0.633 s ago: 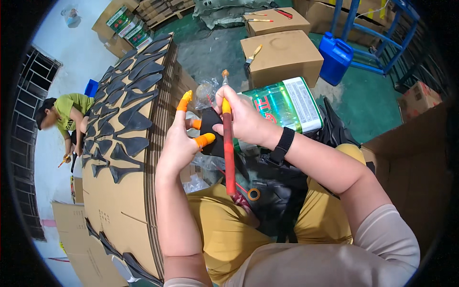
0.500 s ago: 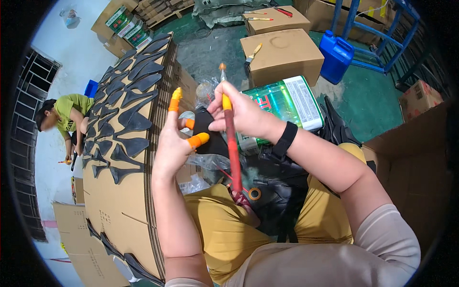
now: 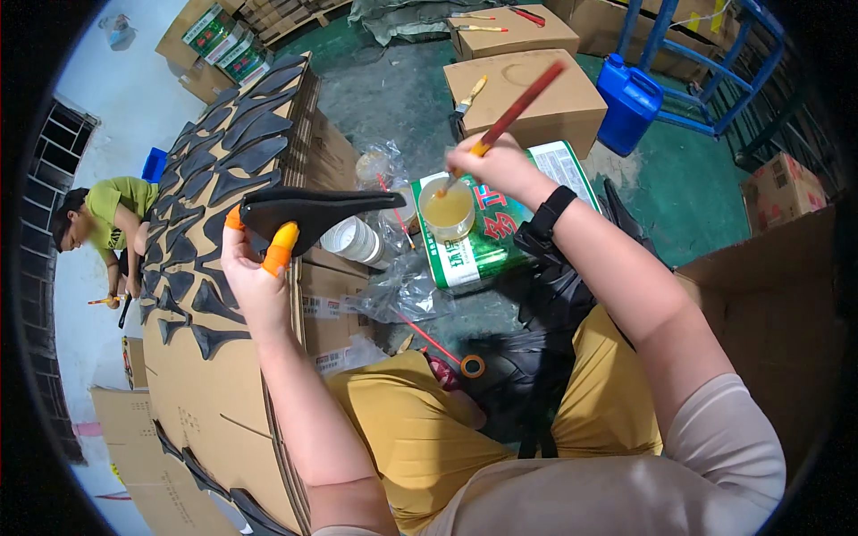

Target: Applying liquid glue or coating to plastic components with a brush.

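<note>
My left hand [image 3: 257, 290], with orange covers on its fingers, is closed on a black saddle-shaped pad [image 3: 313, 213] and holds it up beside the cardboard stack. The pad's narrow end points right. My right hand [image 3: 502, 168] grips a paintbrush [image 3: 525, 100] by its red and yellow handle. The brush slants, with its lower end inside a clear cup [image 3: 449, 219] of yellowish liquid. That cup stands on a green and white tin [image 3: 490, 255]. Bristles are hard to make out in the liquid.
Many black pads [image 3: 214, 174] lie across a tall cardboard stack [image 3: 206, 384] at left. Behind it a co-worker [image 3: 116, 214] in green bends over, holding a brush. A white tub [image 3: 353, 239] stands near the tin. Cardboard boxes [image 3: 536, 98] and a blue jug [image 3: 626, 103] are beyond.
My right hand has moved right with the brush, whose end has gone from mid-air into the cup. My left hand has swung left, carrying the black pad over to the stack's edge.
</note>
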A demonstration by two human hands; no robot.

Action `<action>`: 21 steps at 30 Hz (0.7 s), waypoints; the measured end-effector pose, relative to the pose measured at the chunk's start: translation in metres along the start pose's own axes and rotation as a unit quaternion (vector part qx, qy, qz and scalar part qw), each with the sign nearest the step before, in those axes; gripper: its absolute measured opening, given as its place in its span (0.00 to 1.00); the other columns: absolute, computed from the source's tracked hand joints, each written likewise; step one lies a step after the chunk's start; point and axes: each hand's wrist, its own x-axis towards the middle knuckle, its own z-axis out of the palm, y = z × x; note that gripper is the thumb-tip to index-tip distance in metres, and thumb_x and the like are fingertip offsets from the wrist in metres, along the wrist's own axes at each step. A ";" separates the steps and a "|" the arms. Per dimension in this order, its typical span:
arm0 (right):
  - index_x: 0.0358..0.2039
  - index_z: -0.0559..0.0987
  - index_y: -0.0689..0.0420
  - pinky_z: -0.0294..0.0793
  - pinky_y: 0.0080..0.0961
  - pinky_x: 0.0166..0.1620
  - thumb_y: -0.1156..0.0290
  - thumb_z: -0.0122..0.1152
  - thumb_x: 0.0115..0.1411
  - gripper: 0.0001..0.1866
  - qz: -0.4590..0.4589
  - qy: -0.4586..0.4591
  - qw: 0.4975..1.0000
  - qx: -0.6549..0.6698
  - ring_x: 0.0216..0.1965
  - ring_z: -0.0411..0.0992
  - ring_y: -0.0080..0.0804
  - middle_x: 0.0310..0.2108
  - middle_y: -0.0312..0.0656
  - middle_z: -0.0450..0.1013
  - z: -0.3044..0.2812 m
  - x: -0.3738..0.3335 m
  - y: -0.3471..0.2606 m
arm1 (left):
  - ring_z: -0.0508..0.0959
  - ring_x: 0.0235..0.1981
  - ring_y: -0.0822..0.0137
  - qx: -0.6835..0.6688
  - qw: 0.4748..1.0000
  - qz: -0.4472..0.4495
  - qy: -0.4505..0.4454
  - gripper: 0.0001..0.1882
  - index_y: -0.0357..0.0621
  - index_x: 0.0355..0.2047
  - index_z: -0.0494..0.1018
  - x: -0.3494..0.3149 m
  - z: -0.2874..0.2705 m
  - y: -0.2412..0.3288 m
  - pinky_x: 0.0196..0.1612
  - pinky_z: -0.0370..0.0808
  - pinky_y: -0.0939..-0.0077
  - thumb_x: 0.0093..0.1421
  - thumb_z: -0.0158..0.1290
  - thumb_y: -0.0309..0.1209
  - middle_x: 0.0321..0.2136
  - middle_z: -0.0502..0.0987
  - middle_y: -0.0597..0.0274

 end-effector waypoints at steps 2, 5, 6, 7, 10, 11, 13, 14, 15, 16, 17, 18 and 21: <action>0.22 0.77 0.60 0.71 0.28 0.29 0.68 0.56 0.49 0.09 -0.093 -0.012 0.989 -0.117 0.21 0.72 0.34 0.20 0.44 0.73 0.010 0.002 0.014 | 0.72 0.40 0.70 -0.016 0.999 0.029 -0.011 0.21 0.37 0.42 0.69 0.003 0.007 -0.012 0.46 0.67 0.79 0.45 0.57 0.17 0.36 0.74 0.62; 0.22 0.76 0.60 0.71 0.33 0.34 0.69 0.55 0.47 0.07 -0.067 -0.042 0.985 -0.155 0.27 0.73 0.42 0.22 0.48 0.72 0.013 0.005 0.021 | 0.72 0.40 0.70 -0.012 0.999 0.040 -0.018 0.22 0.37 0.43 0.69 0.007 0.016 -0.020 0.48 0.66 0.77 0.45 0.57 0.18 0.37 0.73 0.62; 0.23 0.76 0.61 0.71 0.33 0.34 0.68 0.56 0.48 0.08 -0.094 -0.049 0.976 -0.190 0.28 0.73 0.43 0.22 0.48 0.72 0.013 0.006 0.023 | 0.71 0.41 0.70 -0.015 0.999 0.047 -0.022 0.22 0.37 0.43 0.69 0.008 0.019 -0.023 0.48 0.66 0.77 0.45 0.57 0.18 0.37 0.73 0.62; 0.23 0.76 0.61 0.71 0.33 0.34 0.68 0.56 0.48 0.08 -0.092 -0.049 0.976 -0.191 0.28 0.73 0.43 0.22 0.48 0.72 0.012 0.008 0.025 | 0.71 0.41 0.69 -0.018 0.999 0.035 -0.021 0.23 0.36 0.43 0.69 0.009 0.021 -0.024 0.49 0.65 0.76 0.45 0.57 0.18 0.37 0.73 0.62; 0.23 0.76 0.61 0.70 0.33 0.34 0.67 0.57 0.49 0.10 -0.057 -0.042 0.985 -0.157 0.28 0.72 0.45 0.23 0.49 0.72 0.014 0.008 0.021 | 0.71 0.41 0.69 -0.025 0.998 0.056 -0.034 0.23 0.37 0.43 0.69 0.011 0.024 -0.037 0.49 0.65 0.76 0.43 0.57 0.18 0.38 0.73 0.62; 0.23 0.76 0.61 0.70 0.33 0.35 0.66 0.58 0.49 0.10 -0.050 -0.045 0.986 -0.156 0.27 0.72 0.44 0.23 0.49 0.72 0.015 0.009 0.018 | 0.71 0.41 0.69 -0.024 0.998 0.056 -0.034 0.23 0.37 0.43 0.69 0.012 0.026 -0.037 0.49 0.65 0.76 0.43 0.57 0.18 0.38 0.73 0.62; 0.23 0.76 0.61 0.70 0.32 0.35 0.65 0.58 0.49 0.11 -0.043 -0.048 0.986 -0.154 0.27 0.72 0.43 0.23 0.49 0.72 0.013 0.009 0.014 | 0.71 0.41 0.69 -0.020 0.998 0.042 -0.041 0.23 0.37 0.42 0.69 0.012 0.032 -0.038 0.49 0.65 0.76 0.43 0.57 0.18 0.38 0.73 0.62; 0.23 0.76 0.62 0.69 0.30 0.32 0.66 0.58 0.50 0.11 -0.021 -0.043 0.989 -0.137 0.25 0.70 0.37 0.21 0.46 0.71 0.008 0.007 0.001 | 0.71 0.41 0.69 -0.020 0.998 0.043 -0.041 0.23 0.37 0.42 0.69 0.013 0.034 -0.039 0.49 0.65 0.76 0.43 0.57 0.18 0.38 0.73 0.62; 0.24 0.75 0.63 0.68 0.28 0.30 0.67 0.58 0.51 0.11 0.001 -0.039 0.992 -0.119 0.23 0.69 0.30 0.19 0.43 0.70 0.006 0.007 -0.005 | 0.71 0.41 0.69 -0.011 0.998 0.041 -0.046 0.22 0.37 0.42 0.69 0.014 0.036 -0.042 0.49 0.65 0.76 0.43 0.57 0.18 0.37 0.73 0.62; 0.24 0.75 0.63 0.68 0.28 0.30 0.67 0.58 0.51 0.11 0.000 -0.038 0.992 -0.119 0.23 0.69 0.30 0.19 0.43 0.70 0.006 0.010 0.005 | 0.71 0.41 0.69 -0.001 0.998 0.038 -0.051 0.21 0.37 0.41 0.69 0.014 0.038 -0.045 0.49 0.65 0.76 0.43 0.57 0.18 0.37 0.73 0.62; 0.23 0.75 0.62 0.69 0.29 0.32 0.66 0.58 0.50 0.11 -0.036 -0.013 0.992 -0.116 0.24 0.70 0.34 0.20 0.44 0.71 0.006 0.012 0.010 | 0.71 0.41 0.70 0.011 0.998 0.041 -0.053 0.21 0.37 0.40 0.70 0.015 0.041 -0.043 0.49 0.65 0.77 0.43 0.58 0.18 0.37 0.73 0.62; 0.22 0.76 0.62 0.70 0.30 0.34 0.65 0.58 0.49 0.11 -0.072 0.012 0.991 -0.113 0.25 0.71 0.38 0.21 0.46 0.72 0.002 0.014 0.015 | 0.71 0.40 0.70 0.003 0.998 0.035 -0.058 0.21 0.38 0.40 0.70 0.016 0.044 -0.044 0.49 0.65 0.77 0.43 0.58 0.18 0.37 0.73 0.62; 0.22 0.75 0.60 0.68 0.24 0.28 0.65 0.58 0.49 0.10 -0.024 0.064 0.997 -0.035 0.20 0.68 0.27 0.16 0.38 0.70 -0.022 0.016 0.001 | 0.71 0.40 0.70 0.012 0.997 0.040 -0.070 0.21 0.38 0.40 0.70 0.016 0.051 -0.044 0.48 0.65 0.77 0.43 0.59 0.18 0.36 0.73 0.63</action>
